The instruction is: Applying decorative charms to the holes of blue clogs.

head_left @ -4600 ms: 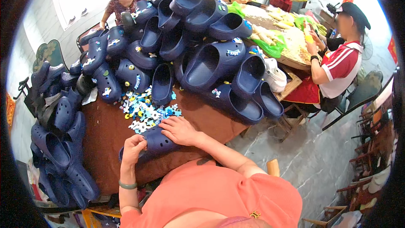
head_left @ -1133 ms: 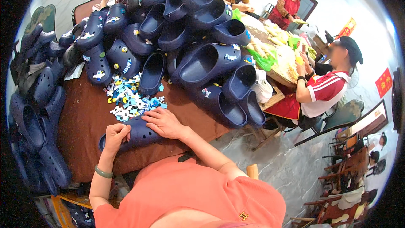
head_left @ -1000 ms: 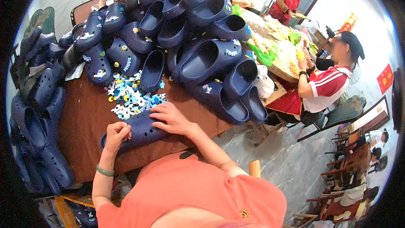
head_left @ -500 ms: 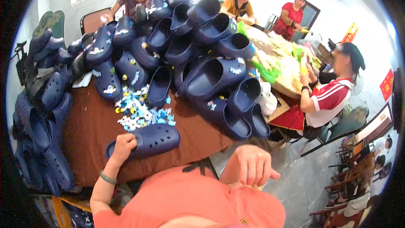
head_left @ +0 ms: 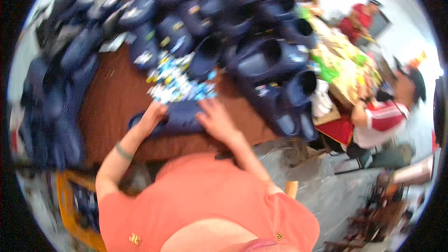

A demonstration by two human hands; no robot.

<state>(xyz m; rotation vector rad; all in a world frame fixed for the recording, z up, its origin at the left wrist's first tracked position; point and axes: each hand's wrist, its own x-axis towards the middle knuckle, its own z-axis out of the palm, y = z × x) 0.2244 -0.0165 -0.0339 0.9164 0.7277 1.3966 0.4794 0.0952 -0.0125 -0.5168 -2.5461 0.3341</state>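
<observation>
A dark blue foam clog (head_left: pixel 184 117) lies sideways on the brown cloth in front of me. My left hand (head_left: pixel 155 113) grips its open heel end, with a green bangle on the wrist. At the toe end, my right hand (head_left: pixel 217 120) has its fingers and thumb around the clog; motion blurs the fingers. Just beyond the clog lies a heap of small shoe charms (head_left: pixel 179 81) in white, blue and yellow.
Blue clogs, several with charms, pile up at the far side (head_left: pixel 261 58) and the left (head_left: pixel 56 98). Brown cloth (head_left: pixel 112 93) covers the table. Right of it, people sit and stand around another table (head_left: pixel 343 65) heaped with yellowish and green material. An orange-framed crate (head_left: pixel 65 205) stands lower left.
My right hand has come forward from near my chest to the clog's toe. My left hand stays on the heel end. The whole view has shifted and blurred.
</observation>
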